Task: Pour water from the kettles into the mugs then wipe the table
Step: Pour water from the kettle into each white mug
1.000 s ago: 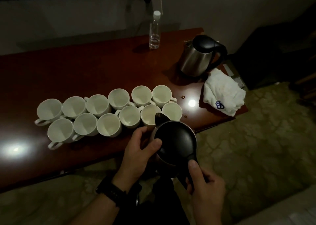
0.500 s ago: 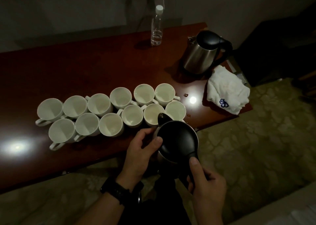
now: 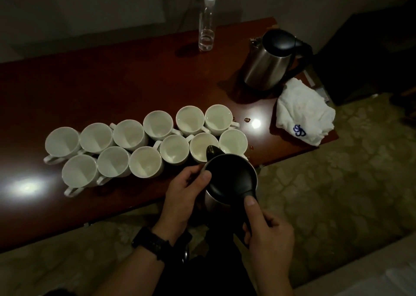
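Several white mugs stand in two rows on the dark red table. A steel kettle with a black lid is tilted at the table's front edge, its spout over a front-row mug near the right end. My right hand grips the kettle's black handle, thumb on top. My left hand holds the kettle's left side, thumb on the lid rim. A second steel kettle stands upright at the back right. A crumpled white cloth lies on the right corner.
A clear plastic bottle with a white cap stands at the table's back edge. Water drops lie beside the right-hand mugs. The table's left half is bare wood. Patterned floor lies to the right and below.
The kettle and both hands have crept a little forward and right, the spout now reaching over the front-row mug. The camera view has shifted slightly.
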`<state>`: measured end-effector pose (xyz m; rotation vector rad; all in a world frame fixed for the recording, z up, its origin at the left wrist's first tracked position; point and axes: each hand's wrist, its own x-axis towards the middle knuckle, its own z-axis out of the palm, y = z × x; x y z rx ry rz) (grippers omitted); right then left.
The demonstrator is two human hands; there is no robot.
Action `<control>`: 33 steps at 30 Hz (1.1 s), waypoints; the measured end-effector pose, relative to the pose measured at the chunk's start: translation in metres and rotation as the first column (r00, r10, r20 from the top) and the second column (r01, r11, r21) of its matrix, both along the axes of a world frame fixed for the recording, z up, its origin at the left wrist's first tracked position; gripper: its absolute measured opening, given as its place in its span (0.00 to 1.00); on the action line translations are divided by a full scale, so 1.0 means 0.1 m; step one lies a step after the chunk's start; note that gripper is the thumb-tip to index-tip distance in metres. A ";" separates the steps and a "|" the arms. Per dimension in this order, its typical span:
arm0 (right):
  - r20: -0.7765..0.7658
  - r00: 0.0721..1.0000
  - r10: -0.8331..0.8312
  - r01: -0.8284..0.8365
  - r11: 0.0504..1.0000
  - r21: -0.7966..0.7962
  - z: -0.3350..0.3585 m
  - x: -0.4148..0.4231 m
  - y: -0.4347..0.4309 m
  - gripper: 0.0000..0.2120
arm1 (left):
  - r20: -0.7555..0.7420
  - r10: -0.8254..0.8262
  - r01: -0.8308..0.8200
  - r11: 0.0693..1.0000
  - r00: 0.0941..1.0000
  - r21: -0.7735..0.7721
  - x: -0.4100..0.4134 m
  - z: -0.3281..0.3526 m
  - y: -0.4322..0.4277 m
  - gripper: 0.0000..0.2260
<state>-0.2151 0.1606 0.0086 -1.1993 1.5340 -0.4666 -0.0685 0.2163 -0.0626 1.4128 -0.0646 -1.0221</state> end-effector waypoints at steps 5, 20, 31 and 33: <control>-0.022 1.000 0.005 -0.005 1.000 0.021 0.01 0.07 -0.02 0.35 | -0.039 0.013 -0.013 1.000 0.999 0.009 0.02 0.02 -0.04 0.20; -0.025 0.995 0.100 -0.097 0.992 0.086 0.18 0.16 -0.08 0.33 | -0.097 0.008 -0.010 1.000 0.995 -0.015 0.05 0.03 -0.10 0.21; -0.008 0.992 0.123 -0.121 0.986 0.116 0.21 0.22 -0.13 0.29 | -0.186 0.049 -0.052 0.999 0.981 -0.013 0.08 0.01 -0.13 0.22; -0.014 0.992 0.127 -0.125 0.985 0.118 0.22 0.22 -0.15 0.27 | -0.187 0.043 -0.046 0.999 0.981 -0.013 0.08 0.01 -0.14 0.22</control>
